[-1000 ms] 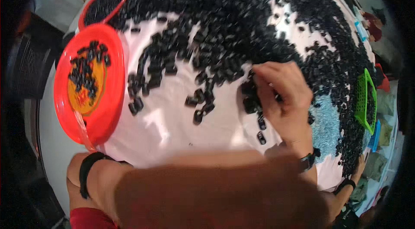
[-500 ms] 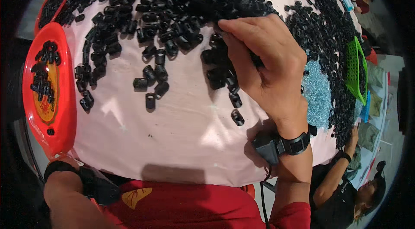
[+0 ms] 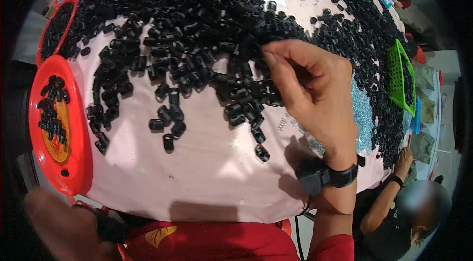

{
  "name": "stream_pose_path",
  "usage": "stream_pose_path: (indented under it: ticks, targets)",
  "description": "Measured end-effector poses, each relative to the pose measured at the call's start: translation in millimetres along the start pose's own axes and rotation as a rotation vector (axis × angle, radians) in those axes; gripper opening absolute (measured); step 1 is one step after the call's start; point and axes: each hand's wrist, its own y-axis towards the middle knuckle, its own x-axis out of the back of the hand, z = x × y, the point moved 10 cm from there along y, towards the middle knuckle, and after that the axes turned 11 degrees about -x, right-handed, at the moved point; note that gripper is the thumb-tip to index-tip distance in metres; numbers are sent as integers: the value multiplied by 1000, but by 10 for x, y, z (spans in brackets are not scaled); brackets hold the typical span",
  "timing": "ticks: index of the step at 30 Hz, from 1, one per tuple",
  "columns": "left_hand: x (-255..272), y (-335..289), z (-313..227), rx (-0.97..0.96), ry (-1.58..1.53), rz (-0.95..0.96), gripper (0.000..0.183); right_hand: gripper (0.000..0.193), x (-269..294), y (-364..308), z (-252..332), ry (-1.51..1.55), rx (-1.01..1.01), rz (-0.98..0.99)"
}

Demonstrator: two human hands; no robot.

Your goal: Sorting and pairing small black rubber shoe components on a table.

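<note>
My right hand (image 3: pixel 315 88) is over the edge of a big heap of short black tube-shaped plastic pieces (image 3: pixel 197 19). Its thumb and forefinger are pressed together, and anything between the tips is hidden. Loose black tubes lie in trailing groups below the heap, one group ending close to the hand with a single tube (image 3: pixel 262 152). My left hand (image 3: pixel 56 221) is a smeared shape at the lower left, below a red oval plate (image 3: pixel 83 152). Its fingers cannot be made out. Several black tubes lie on the plate's orange middle.
A pink cloth (image 3: pixel 133 182) covers the table. Pale blue glittery beads (image 3: pixel 363 118) lie right of my hand. A green basket (image 3: pixel 401 78) stands at the right edge, red-rimmed containers (image 3: pixel 69 24) at the far left. A co-worker's hand (image 3: pixel 404 160) rests at the right.
The whole view has shifted, so the table sits lower. My right hand has drawn back slightly, its fingers still pinched. My left arm has moved and is now blurred.
</note>
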Motion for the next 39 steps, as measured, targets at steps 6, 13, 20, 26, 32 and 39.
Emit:
stream_pose_path:
  ticks: [6,13,20,26,32,39]
  targets:
    - [-743,436,856,-221,9,168,59,16,-6,26,-35,165,-80,162]
    - [-1052,453,936,-176,395,287,60,11,-28,2,-40,-6,-134,325]
    - [-716,442,898,-191,201,47,27,13,-25,-66,56,-93,-48,321]
    - [-596,441,1010,-151,167,-80,24,9,64,-122,24,-193,-123,434]
    - [-517,437,1102,-57,161,-126,25,12,-156,-240,-36,-344,-143,584]
    - [-723,491,1025,-163,204,-42,29,5,-171,-231,72,-322,-69,522]
